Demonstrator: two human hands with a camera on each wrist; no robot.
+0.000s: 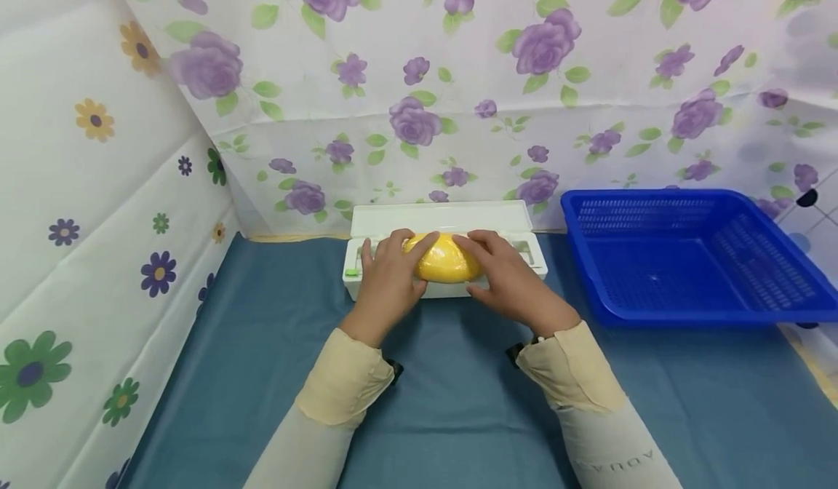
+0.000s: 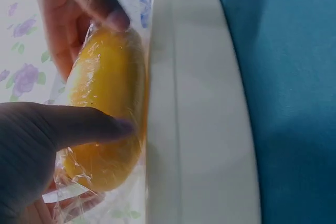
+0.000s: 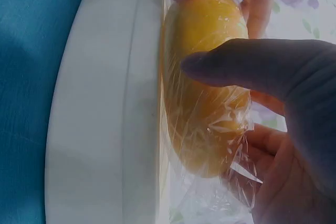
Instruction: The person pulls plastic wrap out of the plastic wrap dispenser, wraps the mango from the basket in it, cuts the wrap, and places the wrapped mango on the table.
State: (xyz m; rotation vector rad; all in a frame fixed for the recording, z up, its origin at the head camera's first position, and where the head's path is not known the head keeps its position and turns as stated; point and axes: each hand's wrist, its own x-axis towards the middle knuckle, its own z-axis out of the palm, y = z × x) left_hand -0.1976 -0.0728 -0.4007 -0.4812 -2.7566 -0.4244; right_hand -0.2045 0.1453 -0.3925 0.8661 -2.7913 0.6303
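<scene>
A yellow mango [image 1: 448,260], wrapped in clear cling film [image 3: 199,195], is held between both hands over a white cling film dispenser [image 1: 445,290]. My left hand [image 1: 390,274] grips its left end, the thumb [image 2: 89,125] lying across the near side and the fingers behind. At the other end my right hand [image 1: 509,279] holds it the same way, its thumb [image 3: 231,65] pressed over the film. Loose, crinkled film hangs around the mango's ends in both wrist views. The dispenser's lid [image 1: 441,216] stands raised behind, and the hands hide much of its inside.
A blue plastic basket [image 1: 694,314] stands right of the dispenser. A small green piece [image 1: 352,272] sits at the dispenser's left end. Teal cloth [image 1: 445,416] covers the table, with flowered sheets [image 1: 366,154] behind and at the left.
</scene>
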